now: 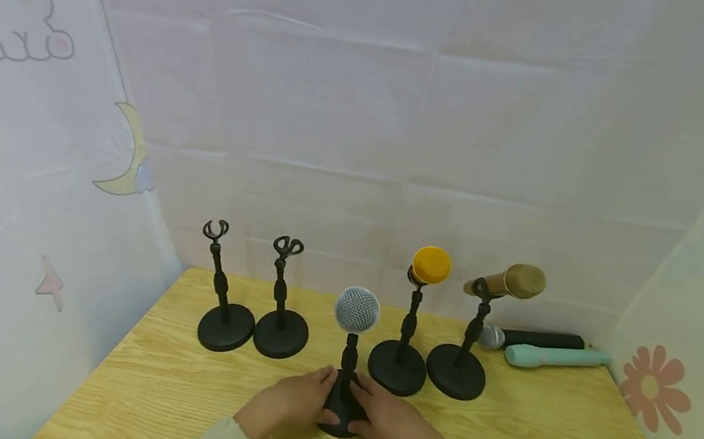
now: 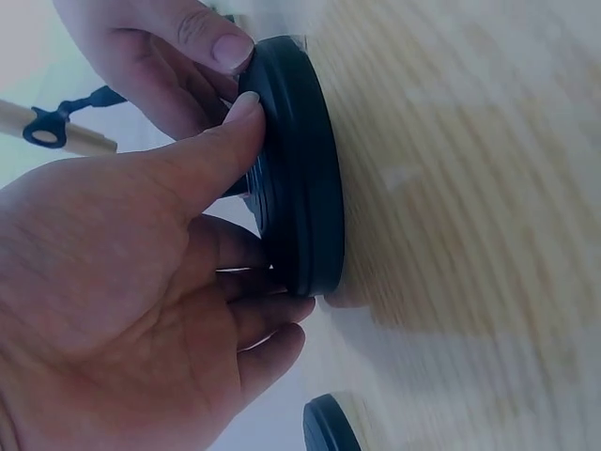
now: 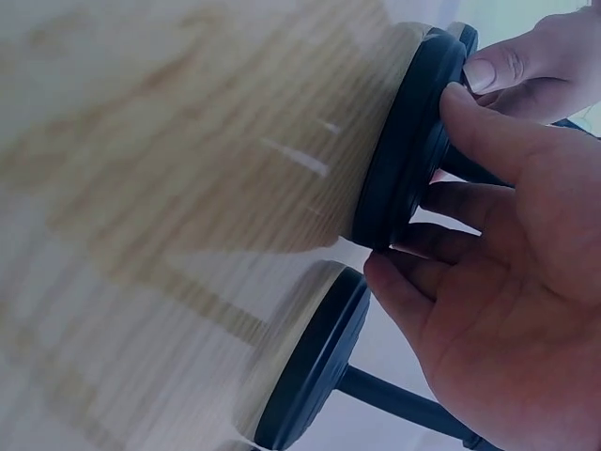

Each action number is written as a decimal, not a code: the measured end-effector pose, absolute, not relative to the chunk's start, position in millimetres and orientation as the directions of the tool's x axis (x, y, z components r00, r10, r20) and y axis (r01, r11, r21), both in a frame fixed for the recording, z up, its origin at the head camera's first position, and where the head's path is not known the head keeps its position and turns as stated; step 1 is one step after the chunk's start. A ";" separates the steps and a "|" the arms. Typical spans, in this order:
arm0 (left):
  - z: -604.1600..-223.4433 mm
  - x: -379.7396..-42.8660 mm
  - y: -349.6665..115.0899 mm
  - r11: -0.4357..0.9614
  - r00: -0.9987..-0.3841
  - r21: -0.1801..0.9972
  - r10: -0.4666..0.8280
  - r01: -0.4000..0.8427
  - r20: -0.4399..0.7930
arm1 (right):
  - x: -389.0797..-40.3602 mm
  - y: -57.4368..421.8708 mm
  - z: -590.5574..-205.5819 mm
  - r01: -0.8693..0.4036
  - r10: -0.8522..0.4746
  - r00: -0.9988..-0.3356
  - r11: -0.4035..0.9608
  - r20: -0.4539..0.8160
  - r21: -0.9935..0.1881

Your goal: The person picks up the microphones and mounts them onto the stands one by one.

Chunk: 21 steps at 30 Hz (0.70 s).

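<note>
A microphone with a silver mesh head (image 1: 358, 310) sits on a black desktop microphone stand (image 1: 350, 357) at the front middle of the table. My left hand (image 1: 298, 399) grips the left side of the stand's round base (image 2: 305, 169), thumb on top and fingers about the rim. From the other side my right hand (image 1: 394, 418) holds the same base, its thumb also on the upper face, as the right wrist view shows. The base stands on or very near the wood; a gap beneath it cannot be told. The microphone's handle is hidden behind its head.
Behind to the left are two bare stands (image 1: 225, 326) (image 1: 281, 333). Behind to the right, stands carry a yellow microphone (image 1: 432, 265) and a gold one (image 1: 523, 282). A black microphone (image 1: 541, 340) and a mint-green one (image 1: 556, 357) lie at the back right. Cloth (image 1: 410, 120) hangs around the table.
</note>
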<state>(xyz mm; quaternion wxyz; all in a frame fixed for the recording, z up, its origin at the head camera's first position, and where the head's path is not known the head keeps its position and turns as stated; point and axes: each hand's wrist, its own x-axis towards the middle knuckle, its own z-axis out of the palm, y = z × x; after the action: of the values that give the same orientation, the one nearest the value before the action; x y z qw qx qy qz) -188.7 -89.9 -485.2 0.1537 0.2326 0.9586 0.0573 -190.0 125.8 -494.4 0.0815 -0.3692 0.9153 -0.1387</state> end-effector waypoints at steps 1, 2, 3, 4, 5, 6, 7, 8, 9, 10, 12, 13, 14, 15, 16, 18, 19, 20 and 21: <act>-485.1 -189.8 -90.2 0.888 -0.847 0.185 0.458 0.421 -0.271 | -191.6 124.6 -493.9 -0.650 -0.696 -0.716 0.692 -0.051 -0.314; -485.0 -190.9 -90.6 0.890 -0.848 0.186 0.454 0.417 -0.272 | -193.1 123.6 -494.0 -0.647 -0.694 -0.718 0.695 -0.056 -0.314; -485.1 -191.7 -91.0 0.892 -0.851 0.186 0.451 0.413 -0.271 | -194.7 122.3 -494.1 -0.641 -0.691 -0.720 0.697 -0.063 -0.321; -485.0 -192.5 -91.4 0.893 -0.853 0.184 0.448 0.412 -0.267 | -196.2 120.9 -494.0 -0.638 -0.689 -0.722 0.700 -0.068 -0.323; -485.0 -193.7 -91.7 0.894 -0.855 0.180 0.445 0.410 -0.265 | -197.6 119.5 -493.7 -0.631 -0.684 -0.726 0.705 -0.076 -0.324; -484.7 -194.8 -91.9 0.895 -0.857 0.173 0.444 0.410 -0.264 | -199.2 118.1 -493.5 -0.624 -0.678 -0.730 0.711 -0.082 -0.323; -484.0 -195.9 -92.0 0.897 -0.858 0.167 0.441 0.410 -0.262 | -200.4 116.7 -492.6 -0.617 -0.673 -0.734 0.716 -0.087 -0.327; -483.2 -197.1 -92.2 0.896 -0.859 0.157 0.443 0.415 -0.257 | -201.5 115.4 -492.2 -0.611 -0.668 -0.739 0.719 -0.089 -0.331; -482.9 -198.3 -92.2 0.896 -0.859 0.152 0.444 0.417 -0.254 | -202.6 114.0 -491.8 -0.601 -0.661 -0.745 0.725 -0.095 -0.335; -482.6 -199.8 -92.1 0.897 -0.860 0.150 0.442 0.416 -0.255 | -204.0 112.8 -491.5 -0.596 -0.656 -0.749 0.730 -0.098 -0.335; -482.0 -203.0 -91.7 0.900 -0.862 0.149 0.435 0.409 -0.259 | -206.7 110.9 -491.3 -0.580 -0.645 -0.757 0.737 -0.105 -0.346; -482.3 -204.6 -91.6 0.902 -0.864 0.149 0.431 0.404 -0.261 | -208.0 109.9 -491.2 -0.572 -0.639 -0.761 0.741 -0.110 -0.352; -482.5 -206.1 -91.4 0.904 -0.865 0.149 0.427 0.401 -0.264 | -209.4 109.0 -491.4 -0.567 -0.634 -0.765 0.746 -0.114 -0.350; -482.2 -207.4 -91.2 0.906 -0.866 0.153 0.422 0.394 -0.268 | -210.8 108.1 -491.7 -0.561 -0.629 -0.768 0.751 -0.120 -0.347; -482.0 -208.6 -91.1 0.909 -0.867 0.152 0.417 0.389 -0.272 | -212.2 107.1 -492.0 -0.555 -0.624 -0.771 0.757 -0.127 -0.346; -482.8 -211.3 -91.0 0.912 -0.869 0.149 0.409 0.382 -0.280 | -214.7 105.1 -492.3 -0.544 -0.613 -0.777 0.768 -0.142 -0.339; -482.7 -212.4 -90.9 0.915 -0.870 0.148 0.404 0.376 -0.283 | -216.0 104.0 -492.1 -0.539 -0.609 -0.780 0.772 -0.147 -0.337; -483.0 -213.6 -90.7 0.916 -0.871 0.147 0.400 0.373 -0.284 | -217.3 103.1 -492.0 -0.535 -0.605 -0.781 0.775 -0.152 -0.336; -482.9 -215.0 -90.3 0.918 -0.873 0.150 0.396 0.368 -0.283 | -218.9 102.3 -492.0 -0.530 -0.601 -0.784 0.779 -0.157 -0.335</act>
<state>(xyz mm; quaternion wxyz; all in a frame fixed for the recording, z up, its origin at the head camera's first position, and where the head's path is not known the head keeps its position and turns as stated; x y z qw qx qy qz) -215.0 -90.3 -482.9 0.1559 0.1976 0.9667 0.0456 -218.9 102.3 -492.0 0.1288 -0.3025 0.9343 -0.1376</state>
